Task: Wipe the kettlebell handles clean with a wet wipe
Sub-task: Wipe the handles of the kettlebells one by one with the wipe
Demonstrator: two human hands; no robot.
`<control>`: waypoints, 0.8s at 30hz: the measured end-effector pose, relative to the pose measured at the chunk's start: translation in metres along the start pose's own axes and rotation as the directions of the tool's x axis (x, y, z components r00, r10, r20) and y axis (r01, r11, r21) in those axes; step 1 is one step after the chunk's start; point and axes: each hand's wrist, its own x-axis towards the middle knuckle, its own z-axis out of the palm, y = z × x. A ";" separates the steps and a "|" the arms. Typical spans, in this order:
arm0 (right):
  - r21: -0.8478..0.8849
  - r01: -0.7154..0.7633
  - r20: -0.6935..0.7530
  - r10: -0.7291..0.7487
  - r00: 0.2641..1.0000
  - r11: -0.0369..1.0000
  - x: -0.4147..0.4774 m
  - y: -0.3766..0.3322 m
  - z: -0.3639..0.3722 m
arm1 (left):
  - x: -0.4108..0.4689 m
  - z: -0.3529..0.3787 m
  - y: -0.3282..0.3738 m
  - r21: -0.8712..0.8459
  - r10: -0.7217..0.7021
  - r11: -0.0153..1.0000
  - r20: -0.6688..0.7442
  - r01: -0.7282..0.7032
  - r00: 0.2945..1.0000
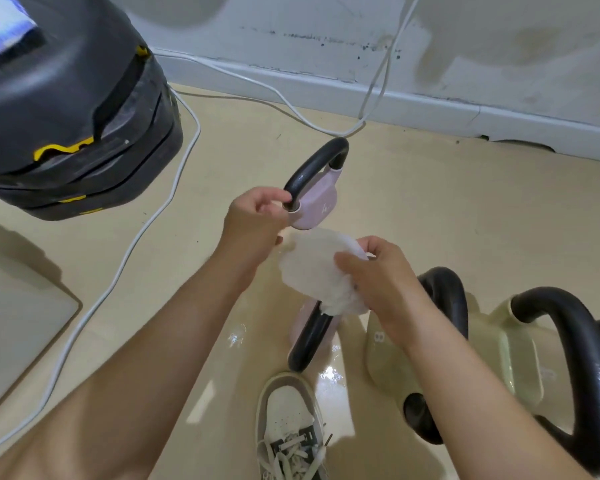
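Wet wipe (312, 268), white and crumpled, spread in mid-air above the middle of the floor (447, 209) and held from both sides. Right end bunched inside the curled fingers of the right hand (381, 282). Left edge seemingly pinched by the lower fingers of the left hand (253, 216), with its upper fingers curled just beside the foot of the far black handle (312, 164).

That handle set on a pink kettlebell (317, 202) just beyond the wipe, toward the wall edge of the floor, its loop arching up and away. Directly below the wipe, a near black handle (307, 344) on a second pink weight, long axis running back toward the shoe (291, 420).

Probably next: wrapping the wipe round a handle. Far handle closest to the left hand, up and ahead; near one straight down from the right hand.

Further right, cream kettlebells (388, 355) with black loops. Toward the left edge, a white cable (174, 188), stacked black cases (66, 116) and a flat grey board (18, 323).
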 end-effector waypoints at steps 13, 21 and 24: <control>-0.627 0.182 -0.068 -0.285 0.956 0.758 0.003 0.005 0.003 | 0.075 0.030 -0.002 0.649 0.179 0.735 0.094 -0.197 0.979; 0.011 0.114 0.104 -0.114 0.988 0.993 0.005 -0.034 0.014 | 0.029 -0.009 -0.029 0.601 0.124 0.795 -0.036 -0.077 0.992; -0.029 0.207 0.154 -0.200 0.968 0.978 -0.002 -0.040 0.029 | -0.009 -0.034 -0.047 0.655 0.081 0.754 -0.024 -0.046 0.996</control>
